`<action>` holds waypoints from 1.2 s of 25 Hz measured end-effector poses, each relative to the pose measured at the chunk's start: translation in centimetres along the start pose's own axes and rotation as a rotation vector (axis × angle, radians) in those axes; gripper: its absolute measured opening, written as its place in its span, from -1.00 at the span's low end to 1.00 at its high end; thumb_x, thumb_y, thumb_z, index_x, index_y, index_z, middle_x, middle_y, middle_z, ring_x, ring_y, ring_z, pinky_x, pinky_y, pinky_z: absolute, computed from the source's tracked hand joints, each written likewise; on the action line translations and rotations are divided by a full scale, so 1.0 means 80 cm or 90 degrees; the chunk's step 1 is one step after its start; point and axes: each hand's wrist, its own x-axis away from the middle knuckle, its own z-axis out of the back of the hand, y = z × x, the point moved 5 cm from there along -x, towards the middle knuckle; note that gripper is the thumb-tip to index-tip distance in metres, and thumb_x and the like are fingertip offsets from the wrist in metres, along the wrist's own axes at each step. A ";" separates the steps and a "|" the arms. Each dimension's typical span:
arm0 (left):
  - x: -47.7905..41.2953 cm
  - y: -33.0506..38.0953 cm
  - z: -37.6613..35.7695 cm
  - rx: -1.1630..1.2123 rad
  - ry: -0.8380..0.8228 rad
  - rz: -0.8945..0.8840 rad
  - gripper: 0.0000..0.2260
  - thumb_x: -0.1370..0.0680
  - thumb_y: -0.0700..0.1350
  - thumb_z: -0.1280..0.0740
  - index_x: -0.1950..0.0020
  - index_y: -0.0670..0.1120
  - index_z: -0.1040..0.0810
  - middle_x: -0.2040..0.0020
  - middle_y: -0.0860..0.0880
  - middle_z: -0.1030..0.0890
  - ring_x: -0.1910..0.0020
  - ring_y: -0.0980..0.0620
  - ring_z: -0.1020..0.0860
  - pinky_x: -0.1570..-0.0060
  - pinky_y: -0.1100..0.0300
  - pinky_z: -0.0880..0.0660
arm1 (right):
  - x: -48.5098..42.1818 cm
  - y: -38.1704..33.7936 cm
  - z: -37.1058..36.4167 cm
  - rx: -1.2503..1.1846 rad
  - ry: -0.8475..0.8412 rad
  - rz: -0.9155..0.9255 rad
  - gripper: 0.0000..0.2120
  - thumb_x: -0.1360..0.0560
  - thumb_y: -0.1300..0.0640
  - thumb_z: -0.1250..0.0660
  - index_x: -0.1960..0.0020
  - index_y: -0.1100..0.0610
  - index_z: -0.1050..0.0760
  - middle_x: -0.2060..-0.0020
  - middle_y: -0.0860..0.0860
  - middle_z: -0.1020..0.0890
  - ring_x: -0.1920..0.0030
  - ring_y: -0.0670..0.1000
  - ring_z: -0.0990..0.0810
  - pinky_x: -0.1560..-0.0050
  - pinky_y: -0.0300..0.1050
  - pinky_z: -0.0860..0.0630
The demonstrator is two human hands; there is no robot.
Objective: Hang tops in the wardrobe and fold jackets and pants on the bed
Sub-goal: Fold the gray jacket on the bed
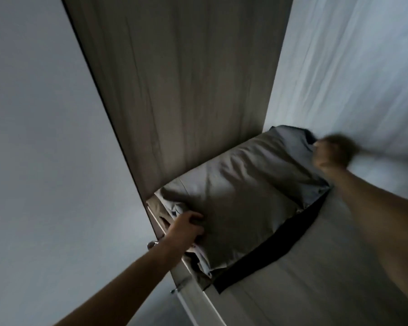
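A grey top fills the middle of the frame, hanging at the mouth of the wardrobe, whose wood-grain panel runs up to the top edge. The fabric is plain and matt, mostly smooth with a few soft creases fanning out from its lower left corner. Paler bluish cloth shows along its left and lower edges and at its upper right end. The left hand reaches in from the lower left, its grip curled into the top's left edge and bunching the cloth. The right hand, at the upper right, is smeared by blur beside the top's far corner, so whether its grip pinches anything cannot be told. A dark gap runs diagonally below the top, and a metal hinge sits beside the left wrist.
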 end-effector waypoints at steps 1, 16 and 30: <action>-0.006 -0.007 0.002 0.010 0.006 0.015 -0.69 -0.53 -0.33 -0.32 -0.24 -0.08 -0.55 0.06 -0.09 -0.56 0.22 -0.01 -0.52 0.33 0.17 -0.51 | -0.006 0.005 -0.016 -0.004 -0.015 -0.007 -0.65 -0.58 0.16 -0.18 -0.31 0.18 -0.53 -0.24 0.29 -0.56 -0.25 0.32 -0.52 -0.26 0.16 -0.43; -0.020 0.074 0.027 -0.561 0.143 -0.281 -0.29 -0.48 0.42 -0.15 -0.54 0.11 -0.17 -0.53 -0.05 -0.27 -0.47 -0.12 -0.31 -0.37 -0.06 -0.35 | 0.012 -0.135 -0.070 -0.028 -0.061 0.267 -0.45 -0.55 -0.22 -0.20 -0.47 -0.01 -0.31 -0.44 0.15 -0.37 -0.45 0.23 -0.29 -0.45 0.29 -0.14; -0.061 -0.009 -0.045 -0.696 0.065 -0.364 -0.15 -0.41 0.53 0.28 -0.60 0.13 0.07 -0.61 -0.14 0.12 -0.58 -0.19 0.14 -0.51 -0.17 0.10 | 0.164 -0.168 -0.136 0.040 -0.090 0.432 -0.30 -0.50 -0.32 0.08 -0.55 -0.03 -0.20 -0.51 0.16 -0.27 -0.49 0.26 -0.21 -0.42 0.33 -0.18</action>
